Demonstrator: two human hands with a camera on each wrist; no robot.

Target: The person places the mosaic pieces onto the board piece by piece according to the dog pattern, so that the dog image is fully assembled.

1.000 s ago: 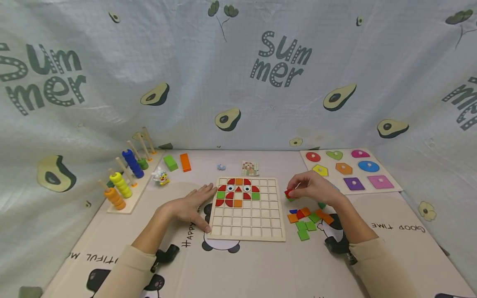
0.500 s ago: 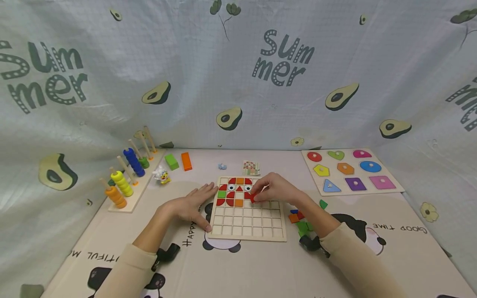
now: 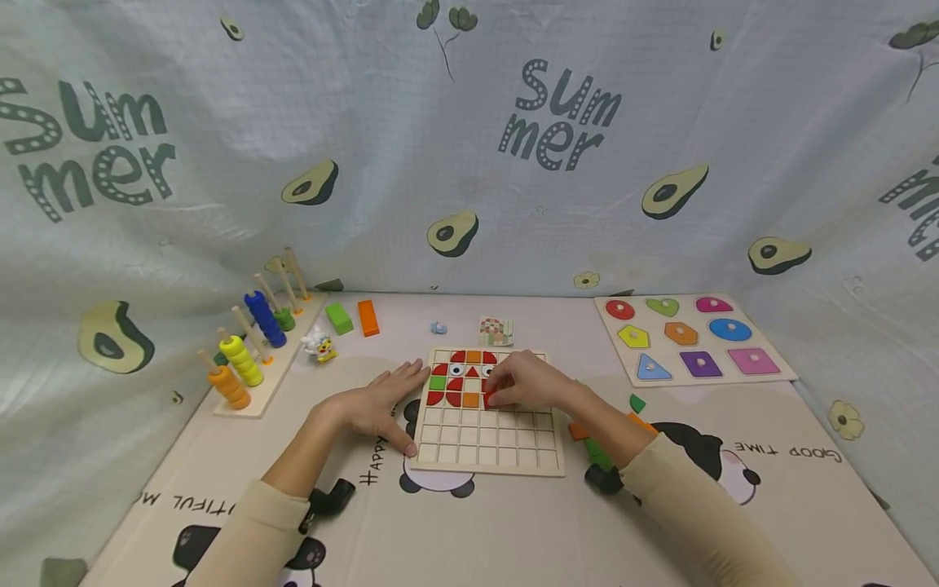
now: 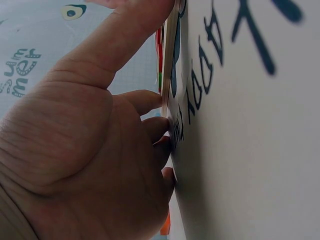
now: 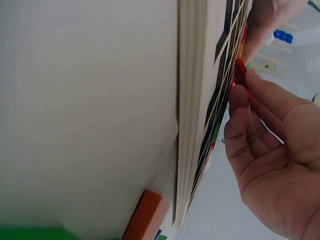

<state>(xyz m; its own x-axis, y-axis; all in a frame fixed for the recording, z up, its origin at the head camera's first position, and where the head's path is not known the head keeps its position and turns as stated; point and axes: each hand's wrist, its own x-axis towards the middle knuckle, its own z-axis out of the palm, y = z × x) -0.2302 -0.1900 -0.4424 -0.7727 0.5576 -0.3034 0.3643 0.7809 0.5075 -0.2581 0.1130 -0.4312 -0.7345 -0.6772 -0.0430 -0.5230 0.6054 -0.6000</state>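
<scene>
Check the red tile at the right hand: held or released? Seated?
Held: the right hand pinches the red tile at the grid board. Seated: cannot tell; fingers partly hide it.

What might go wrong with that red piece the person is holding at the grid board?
The right hand pinches the red piece right beside the orange tile, so it might nudge that tile out of its cell.

The left hand lies along the board's edge; a push there could shift the grid.

The right forearm reaches over loose green pieces and might scatter them if lowered.
</scene>
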